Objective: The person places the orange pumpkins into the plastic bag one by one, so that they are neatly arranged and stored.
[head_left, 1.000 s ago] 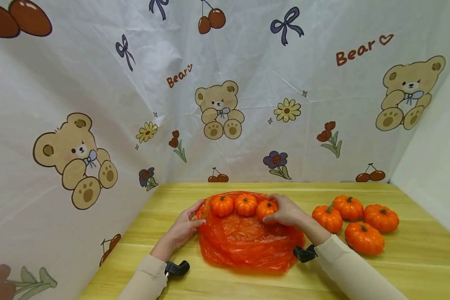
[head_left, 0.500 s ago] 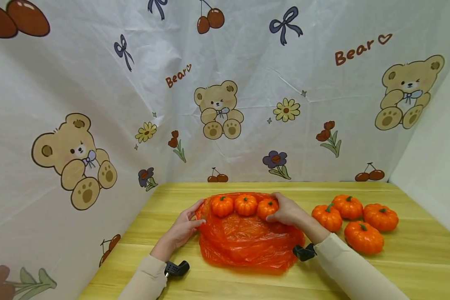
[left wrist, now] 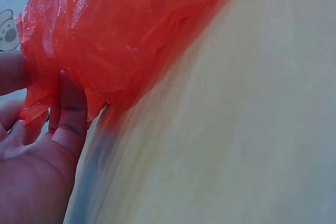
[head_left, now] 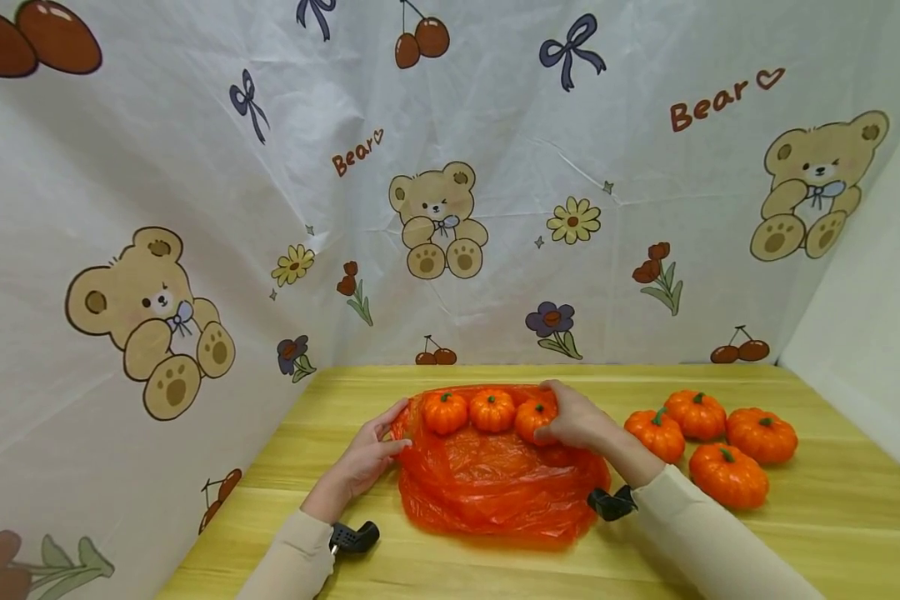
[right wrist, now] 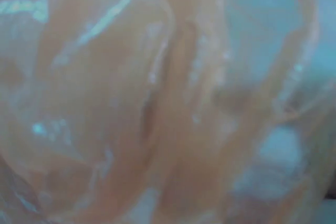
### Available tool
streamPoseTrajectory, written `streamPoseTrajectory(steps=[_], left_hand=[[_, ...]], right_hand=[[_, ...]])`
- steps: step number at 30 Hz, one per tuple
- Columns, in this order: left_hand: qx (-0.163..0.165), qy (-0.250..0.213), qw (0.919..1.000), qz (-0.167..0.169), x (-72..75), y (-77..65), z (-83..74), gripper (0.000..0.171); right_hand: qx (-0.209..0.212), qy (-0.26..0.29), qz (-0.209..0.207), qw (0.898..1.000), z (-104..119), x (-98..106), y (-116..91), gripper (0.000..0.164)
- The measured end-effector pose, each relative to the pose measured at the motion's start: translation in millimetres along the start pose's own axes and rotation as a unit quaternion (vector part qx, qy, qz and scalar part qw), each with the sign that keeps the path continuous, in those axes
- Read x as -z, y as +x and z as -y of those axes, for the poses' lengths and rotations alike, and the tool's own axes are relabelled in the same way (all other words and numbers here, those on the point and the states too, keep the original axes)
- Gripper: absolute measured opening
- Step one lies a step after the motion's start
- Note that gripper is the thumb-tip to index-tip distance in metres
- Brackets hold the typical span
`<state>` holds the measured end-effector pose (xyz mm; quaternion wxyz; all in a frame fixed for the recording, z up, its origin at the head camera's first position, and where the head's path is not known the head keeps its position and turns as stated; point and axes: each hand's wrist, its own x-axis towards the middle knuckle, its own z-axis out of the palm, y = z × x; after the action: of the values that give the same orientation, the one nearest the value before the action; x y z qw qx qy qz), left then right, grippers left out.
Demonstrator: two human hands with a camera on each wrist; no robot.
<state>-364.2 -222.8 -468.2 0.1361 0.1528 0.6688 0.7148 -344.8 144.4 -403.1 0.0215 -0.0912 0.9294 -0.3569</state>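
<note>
A red plastic bag (head_left: 495, 508) lies on the table with its mouth spread open. Just inside its far edge, three small orange pumpkins sit in a row: the left pumpkin (head_left: 446, 413), the middle pumpkin (head_left: 492, 411) and the right pumpkin (head_left: 534, 417). My left hand (head_left: 371, 457) pinches the bag's left edge between thumb and fingers; in the left wrist view, bag film (left wrist: 115, 40) covers some fingertips. My right hand (head_left: 579, 421) is at the right pumpkin's right side, fingers spread loosely around it. Blurred, crinkled film (right wrist: 173, 103) fills the right wrist view.
Several more orange pumpkins stand in a cluster right of the bag, the nearest pumpkin (head_left: 729, 477) close to my right sleeve (head_left: 708, 533). Behind the wooden table (head_left: 420, 575) hangs a white sheet (head_left: 495, 108) printed with bears and flowers.
My right hand has eased slightly right and its fingers have loosened from the right pumpkin, which stays in the row. The left hand and the bag have hardly moved.
</note>
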Motion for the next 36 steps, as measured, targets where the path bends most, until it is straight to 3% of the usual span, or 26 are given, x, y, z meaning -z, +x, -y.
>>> streamPoseTrajectory(steps=[11, 19, 23, 30, 36], left_hand=[[0.005, -0.01, 0.9999, -0.003, 0.4, 0.2, -2.3, 0.085], [0.003, -0.006, 1.0, 0.003, 0.8, -0.8, -1.7, 0.085], [-0.002, -0.006, 1.0, 0.005, -0.6, -1.4, -1.0, 0.084], [-0.001, -0.014, 0.9998, 0.011, 0.6, -0.7, 1.7, 0.085], [-0.002, -0.015, 0.9998, 0.013, 1.0, -0.5, 0.2, 0.084]], right_hand=[[0.006, 0.023, 0.037, 0.999, 13.2, 18.5, -12.7, 0.071], [0.013, 0.017, 0.035, 0.999, 22.0, 35.2, -32.9, 0.071], [0.032, 0.02, 0.033, 0.999, 19.1, 42.9, -43.4, 0.069], [0.053, 0.082, 0.029, 0.995, 9.1, 54.7, -61.1, 0.069], [0.078, 0.067, -0.004, 0.995, -2.6, 63.9, -71.8, 0.062]])
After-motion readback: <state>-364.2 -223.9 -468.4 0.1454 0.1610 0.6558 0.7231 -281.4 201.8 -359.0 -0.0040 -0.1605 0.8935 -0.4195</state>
